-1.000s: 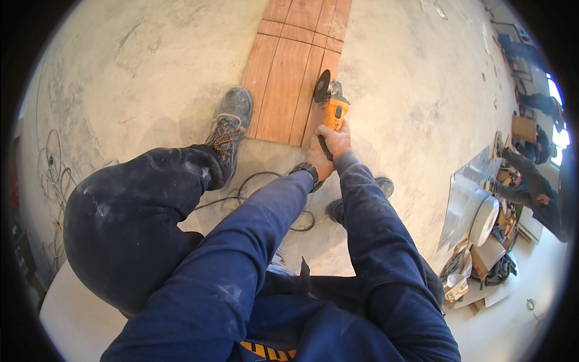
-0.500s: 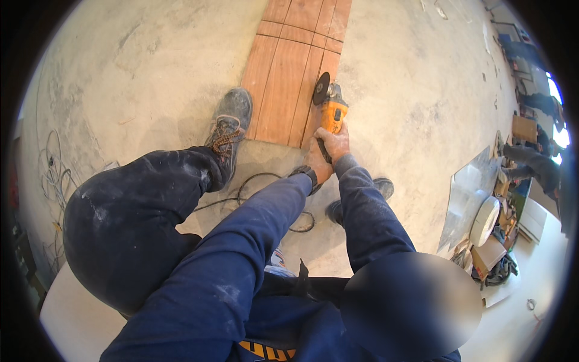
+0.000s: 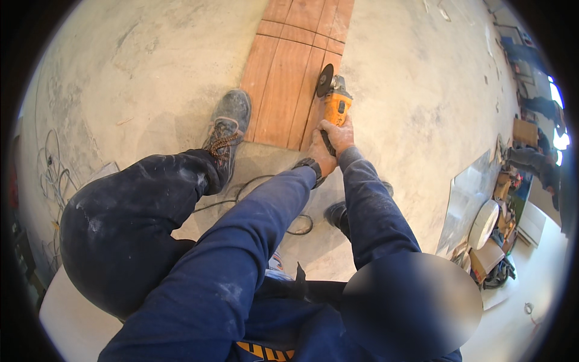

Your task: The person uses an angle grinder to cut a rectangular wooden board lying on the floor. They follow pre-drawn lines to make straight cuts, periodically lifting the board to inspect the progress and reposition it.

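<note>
A yellow angle grinder (image 3: pixel 338 110) with a dark cutting disc (image 3: pixel 325 81) is held in both my hands. Dusty fingers of my right hand (image 3: pixel 341 135) wrap its body near the rear. My left hand (image 3: pixel 321 154), below a dark wristwatch, closes round the back end of the handle; part of its grip is hidden. The disc stands on edge over the right side of a reddish wooden board (image 3: pixel 283 78), which lies on the floor with dark grooves along and across it. Whether the disc touches the wood, I cannot tell.
My left boot (image 3: pixel 231 114) rests beside the board's near left corner. A black cord (image 3: pixel 246 184) loops on the concrete floor (image 3: pixel 416 127) behind my hands. More cable (image 3: pixel 57 175) is coiled at the left. Boxes (image 3: pixel 486 260) and a sheet (image 3: pixel 467 196) are at the right, with people beyond.
The grinder and both my hands have shifted slightly right. The disc has moved a little farther away along the board's right side.
</note>
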Motion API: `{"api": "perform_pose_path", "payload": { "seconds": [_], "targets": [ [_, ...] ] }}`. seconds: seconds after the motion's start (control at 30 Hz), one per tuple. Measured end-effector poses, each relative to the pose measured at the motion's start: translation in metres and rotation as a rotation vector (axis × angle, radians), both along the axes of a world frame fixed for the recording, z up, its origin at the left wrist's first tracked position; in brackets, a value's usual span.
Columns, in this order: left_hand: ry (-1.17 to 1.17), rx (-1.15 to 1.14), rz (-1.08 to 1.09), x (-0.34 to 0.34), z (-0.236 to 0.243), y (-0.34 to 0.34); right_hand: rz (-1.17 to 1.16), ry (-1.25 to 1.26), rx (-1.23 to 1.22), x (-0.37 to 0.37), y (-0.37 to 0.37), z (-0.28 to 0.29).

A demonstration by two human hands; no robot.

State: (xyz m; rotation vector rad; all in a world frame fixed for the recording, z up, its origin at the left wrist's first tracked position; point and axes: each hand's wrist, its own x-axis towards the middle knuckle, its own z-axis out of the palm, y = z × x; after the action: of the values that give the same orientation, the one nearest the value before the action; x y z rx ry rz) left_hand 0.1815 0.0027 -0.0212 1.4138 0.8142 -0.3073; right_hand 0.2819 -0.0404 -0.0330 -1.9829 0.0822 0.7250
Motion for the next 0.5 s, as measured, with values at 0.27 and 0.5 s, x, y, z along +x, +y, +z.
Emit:
{"api": "perform_pose_path", "payload": {
  "seconds": [0.27, 0.5],
  "targets": [
    [-0.017, 0.134, 0.101, 0.017, 0.019, 0.012, 0.009, -0.006, 0.023, 0.02, 0.011, -0.001],
    [-0.194, 0.096, 0.069, 0.035, -0.011, 0.018, 0.016, -0.013, 0.028, 0.03, 0.022, -0.001]
  ]
}}
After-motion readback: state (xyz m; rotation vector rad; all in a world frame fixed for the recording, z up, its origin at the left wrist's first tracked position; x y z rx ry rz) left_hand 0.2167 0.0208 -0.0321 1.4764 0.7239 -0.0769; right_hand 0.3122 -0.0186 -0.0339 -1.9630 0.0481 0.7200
